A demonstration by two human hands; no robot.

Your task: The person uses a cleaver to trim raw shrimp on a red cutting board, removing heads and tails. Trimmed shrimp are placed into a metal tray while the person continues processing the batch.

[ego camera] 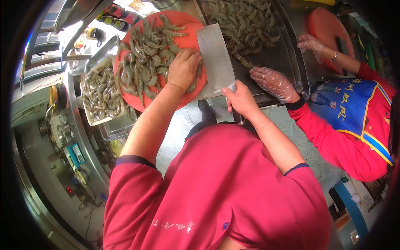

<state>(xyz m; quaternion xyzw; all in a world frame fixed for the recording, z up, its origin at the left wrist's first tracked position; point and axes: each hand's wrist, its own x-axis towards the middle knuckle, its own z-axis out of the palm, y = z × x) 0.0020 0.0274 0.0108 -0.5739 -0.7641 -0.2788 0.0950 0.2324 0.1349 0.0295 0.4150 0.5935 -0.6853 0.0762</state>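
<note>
My right hand [239, 98] grips the handle of a wide metal cleaver [215, 57]. Its broad blade lies over the right edge of a round red cutting board [162, 103]. Grey raw shrimp [145, 67] are heaped across that board. Fingers curled, my left hand [185, 67] rests among the shrimp, close to the blade's left side. One shrimp [199, 68] lies right by its fingertips; whether the fingers hold it is hidden.
To the left, a white container [90, 120] holds more shrimp. A dark metal tray [278, 67] at upper right carries a large shrimp pile [243, 25]. A co-worker's gloved hand [272, 82] is over its near edge; another red board [328, 28] stands beyond.
</note>
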